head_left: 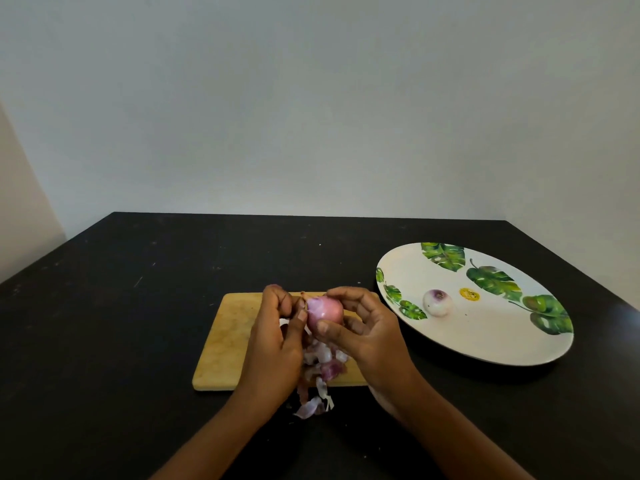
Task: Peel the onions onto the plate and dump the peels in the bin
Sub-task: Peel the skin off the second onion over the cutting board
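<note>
While peeling is the step in hand, the onion is held over the cutting board. The right hand, its fingers curled, grips it from 3 o'clock. The left hand pinches its skin at 9 o'clock. Peels lie at 6 o'clock. A peeled onion sits on the plate. The next move likely calls for stripping the remaining skin.

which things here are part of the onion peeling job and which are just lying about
In the job: red onion, held by left hand and right hand; peeled onion on the leaf-print plate; onion peels; wooden cutting board.
Just there: black table. No bin in view.
</note>
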`<state>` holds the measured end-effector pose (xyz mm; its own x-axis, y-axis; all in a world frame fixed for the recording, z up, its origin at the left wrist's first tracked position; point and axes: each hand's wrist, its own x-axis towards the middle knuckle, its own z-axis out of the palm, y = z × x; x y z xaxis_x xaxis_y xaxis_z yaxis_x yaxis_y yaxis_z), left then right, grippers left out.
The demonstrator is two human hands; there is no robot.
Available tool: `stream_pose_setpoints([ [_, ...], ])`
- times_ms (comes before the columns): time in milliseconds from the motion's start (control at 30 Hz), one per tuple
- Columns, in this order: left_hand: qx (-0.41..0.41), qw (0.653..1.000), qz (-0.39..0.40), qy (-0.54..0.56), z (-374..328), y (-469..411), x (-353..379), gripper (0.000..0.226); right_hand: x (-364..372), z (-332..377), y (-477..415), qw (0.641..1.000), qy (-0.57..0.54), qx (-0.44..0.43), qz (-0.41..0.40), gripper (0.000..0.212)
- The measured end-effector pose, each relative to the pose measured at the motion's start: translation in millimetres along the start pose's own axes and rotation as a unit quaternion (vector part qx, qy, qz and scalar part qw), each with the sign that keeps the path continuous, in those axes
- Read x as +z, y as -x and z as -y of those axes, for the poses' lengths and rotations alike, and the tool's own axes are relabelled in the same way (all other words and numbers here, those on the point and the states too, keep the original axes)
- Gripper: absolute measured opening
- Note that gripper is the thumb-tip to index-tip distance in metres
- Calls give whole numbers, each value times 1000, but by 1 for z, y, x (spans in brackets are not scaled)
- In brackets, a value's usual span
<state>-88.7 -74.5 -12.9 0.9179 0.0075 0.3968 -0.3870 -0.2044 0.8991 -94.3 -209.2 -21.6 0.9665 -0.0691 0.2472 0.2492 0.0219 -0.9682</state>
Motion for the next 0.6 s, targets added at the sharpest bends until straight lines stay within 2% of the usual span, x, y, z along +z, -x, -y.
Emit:
stream_pose_setpoints([
  [167,40,999,8,-9,-3,3,0,10,3,1,-1,992,-104,70,-4,44],
  [233,53,998,25,-5,-8,6,0,17,-1,4,-3,983,-151,99,-25,53],
  [300,69,997,40,11,-14,9,1,25,-8,7,-8,976,-175,112,-57,50],
  [400,82,996,32,7,-14,9,3,25,-18,10,-15,968,-201,126,-79,46],
  [600,82,996,-12,-25,-3,2,-3,31,-14,14,-12,956,-251,151,-8,49],
])
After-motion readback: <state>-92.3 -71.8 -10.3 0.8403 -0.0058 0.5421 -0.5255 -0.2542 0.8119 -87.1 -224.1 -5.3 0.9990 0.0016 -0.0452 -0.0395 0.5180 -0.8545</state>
